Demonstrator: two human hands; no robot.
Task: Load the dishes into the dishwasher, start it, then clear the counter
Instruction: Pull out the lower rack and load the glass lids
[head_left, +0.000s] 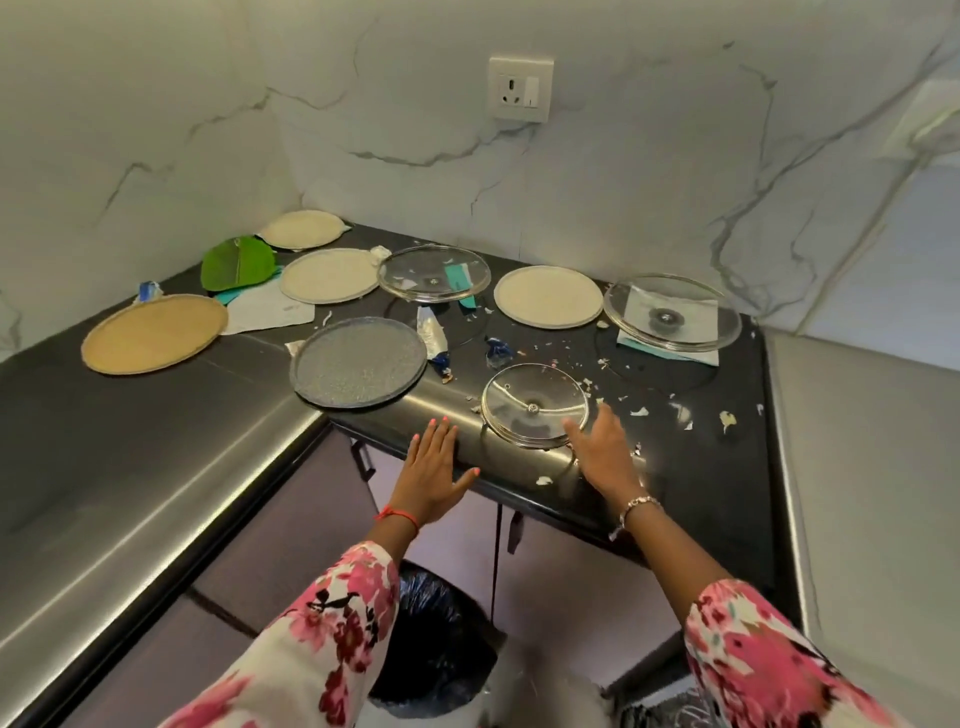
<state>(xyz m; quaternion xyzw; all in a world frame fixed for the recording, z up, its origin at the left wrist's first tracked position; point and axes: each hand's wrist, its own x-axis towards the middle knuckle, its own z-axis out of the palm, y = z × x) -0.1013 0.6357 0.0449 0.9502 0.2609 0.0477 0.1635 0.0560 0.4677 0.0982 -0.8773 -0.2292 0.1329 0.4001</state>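
Bin (483, 626) holds black liner (431, 654).

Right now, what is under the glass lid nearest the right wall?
A white paper sheet with a teal edge lies under the glass lid, visible through it. Anything beneath the paper is hidden.

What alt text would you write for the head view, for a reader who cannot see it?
A person's left hand lies flat on the edge of a dark counter while the right hand is beside a small glass lid. Behind lie a grey plate, a tan plate, cream plates, two larger glass lids, wrappers and scraps; a black-lined bin stands below.
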